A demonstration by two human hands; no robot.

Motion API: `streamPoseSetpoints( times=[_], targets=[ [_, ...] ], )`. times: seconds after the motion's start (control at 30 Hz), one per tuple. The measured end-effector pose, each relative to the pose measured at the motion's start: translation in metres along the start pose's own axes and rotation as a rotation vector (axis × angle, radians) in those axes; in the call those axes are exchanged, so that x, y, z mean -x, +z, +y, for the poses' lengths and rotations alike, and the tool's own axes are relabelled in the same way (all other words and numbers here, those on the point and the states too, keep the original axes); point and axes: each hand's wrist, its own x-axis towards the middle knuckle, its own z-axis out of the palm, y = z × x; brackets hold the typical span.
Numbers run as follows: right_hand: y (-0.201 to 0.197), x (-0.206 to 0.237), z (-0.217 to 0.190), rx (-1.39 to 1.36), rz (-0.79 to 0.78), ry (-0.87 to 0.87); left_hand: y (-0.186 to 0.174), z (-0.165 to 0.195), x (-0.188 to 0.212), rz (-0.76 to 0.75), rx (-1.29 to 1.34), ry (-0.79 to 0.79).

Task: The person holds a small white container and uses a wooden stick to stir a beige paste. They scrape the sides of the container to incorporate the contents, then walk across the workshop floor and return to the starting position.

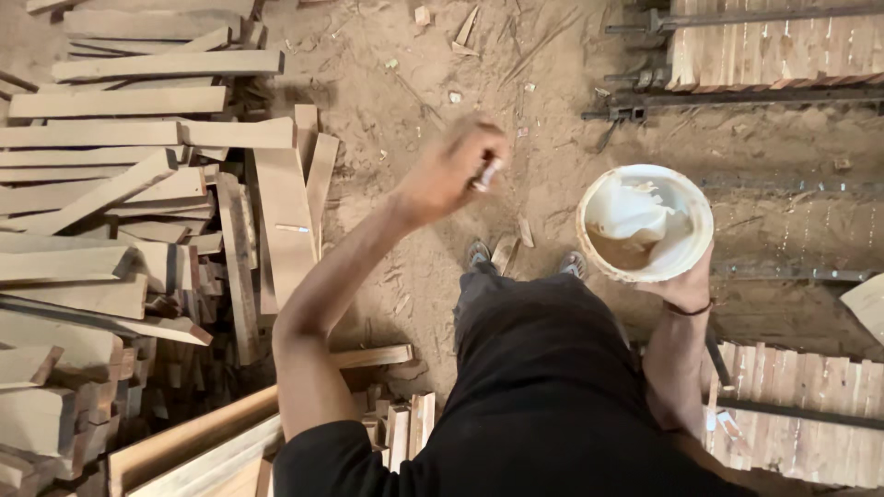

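Head view, person standing, looking down at own legs and the sawdust floor (414,101). Right hand (686,285) cups a round white bowl (645,221) from below, fingers under the near rim; bowl sits level, holds white paste with a tan smear on the near-left side. Bowl is over the floor, just right of the shoes (479,253).

Left hand (451,170) is raised at frame centre, blurred, clenched round a small stick-like tool (488,173) with a pale tip poking out on the right side. Cannot tell what the tool is. The two hands are apart, an open gap of floor between them.

Left side: loose plank pile (120,202), boards crossing at angles, ends jutting toward the person's left elbow. One long board (285,221) lies at the pile's right edge, nearest the legs. Top right: a glued slat panel (773,51) held by metal clamps (727,99). Bottom right: another slat panel (801,405) close to the right forearm. Open floor runs up the middle, littered with chips.
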Motion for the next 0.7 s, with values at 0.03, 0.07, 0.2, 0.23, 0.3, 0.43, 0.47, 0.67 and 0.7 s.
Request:
streamPoseSetpoints(
  times=[0.03, 0.07, 0.2, 0.23, 0.3, 0.43, 0.47, 0.67, 0.7],
  targets=[
    [-0.001, 0.0, -0.004, 0.088, 0.002, -0.029, -0.004, 0.001, 0.001, 0.094, -0.148, 0.223],
    [0.003, 0.001, -0.007, 0.074, 0.048, 0.023, -0.005, 0.004, 0.001, 0.124, -0.137, 0.282],
    [0.039, -0.008, -0.019, 0.22, 0.115, -0.042, 0.012, 0.038, 0.005, 0.064, 0.095, 0.125],
    [0.049, -0.011, -0.023, 0.306, 0.106, -0.118, 0.016, 0.049, 0.006, -0.008, 0.203, -0.017],
    [0.066, -0.02, -0.034, 0.508, 0.124, -0.163, 0.019, 0.068, 0.01, 0.053, 0.288, 0.022],
    [0.091, -0.032, -0.05, 0.69, 0.138, -0.178, 0.021, 0.093, 0.0, 0.053, 0.208, 0.016],
    [0.096, -0.034, -0.051, 0.699, 0.153, -0.183, 0.021, 0.095, -0.003, 0.069, 0.169, 0.044],
    [0.111, -0.036, -0.038, 0.722, 0.257, -0.276, 0.027, 0.093, -0.011, 0.047, 0.099, 0.047],
    [0.111, -0.035, -0.035, 0.717, 0.263, -0.279, 0.03, 0.092, -0.011, 0.043, 0.059, 0.036]
  ],
)
